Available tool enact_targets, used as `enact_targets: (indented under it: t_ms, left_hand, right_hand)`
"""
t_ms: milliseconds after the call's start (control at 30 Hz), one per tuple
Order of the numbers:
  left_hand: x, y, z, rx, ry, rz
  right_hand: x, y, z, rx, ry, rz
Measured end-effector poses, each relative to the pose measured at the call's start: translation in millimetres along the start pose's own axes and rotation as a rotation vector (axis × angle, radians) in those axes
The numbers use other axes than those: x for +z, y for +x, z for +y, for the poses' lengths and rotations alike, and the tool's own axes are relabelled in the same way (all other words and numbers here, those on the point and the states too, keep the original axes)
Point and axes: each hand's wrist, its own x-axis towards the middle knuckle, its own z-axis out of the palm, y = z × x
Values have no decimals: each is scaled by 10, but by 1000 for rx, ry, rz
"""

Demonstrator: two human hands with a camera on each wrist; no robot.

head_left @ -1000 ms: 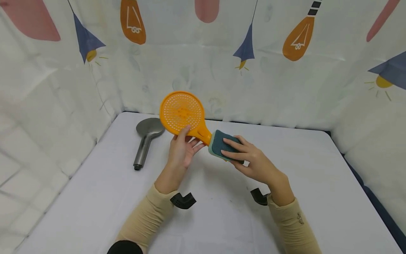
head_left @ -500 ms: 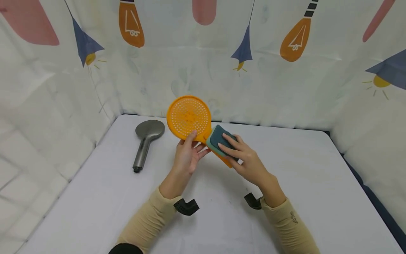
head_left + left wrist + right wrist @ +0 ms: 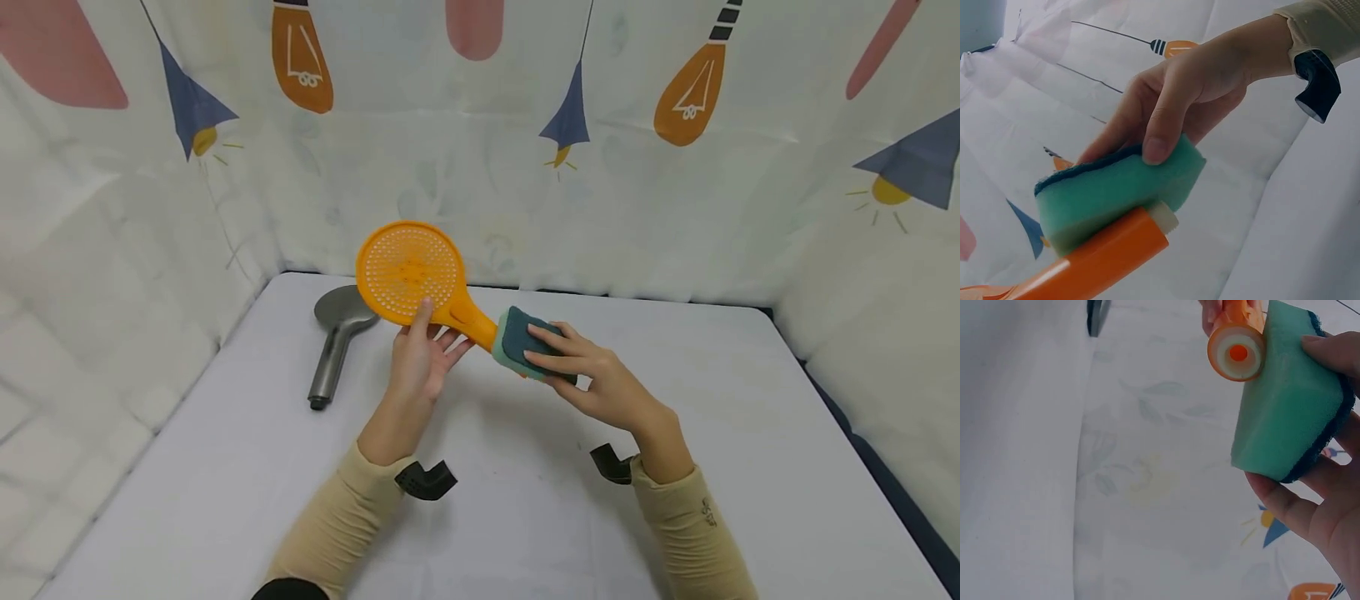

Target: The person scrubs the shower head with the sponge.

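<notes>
An orange shower head (image 3: 410, 271) with a perforated round face is raised above the table in the head view. My left hand (image 3: 415, 367) grips it by the neck, thumb on the edge of the face. In my right hand (image 3: 611, 385) is a two-layer sponge (image 3: 536, 342), dark scouring side up. Its light green foam presses against the lower handle. From the left wrist, the foam (image 3: 1116, 197) lies along the handle (image 3: 1104, 253), near a pale threaded end (image 3: 1164, 219). The right wrist view shows the handle's hollow end (image 3: 1236, 353) beside the foam.
A grey metallic shower head (image 3: 337, 337) lies on the white table (image 3: 510, 517) to the left, its top partly behind the orange one. Printed cloth walls (image 3: 450, 150) rise at the back and both sides. A black wrist mount (image 3: 426, 481) sticks out from each sleeve.
The sponge slid up the handle toward the round face, then back down toward the handle's end. The orange shower head shifted right, then left. The grey one stayed put.
</notes>
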Motion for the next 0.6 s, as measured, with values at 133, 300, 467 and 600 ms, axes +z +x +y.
enact_targets:
  t_ms: [133,300,467,600]
  left_hand:
    - [-27,35,28,39,-24,28]
    - [-41,78,-4,8,-24,62]
    - [-54,118,-50,-28,-46,57]
    - [-70,143,-71,-45,-59,41]
  right_hand:
    - [-1,-7,8,15,7,7]
    - [58,0,1,36,-6,14]
    - [105,19,-31,1,-4,44]
    - [122,40,-66,-21,1,53]
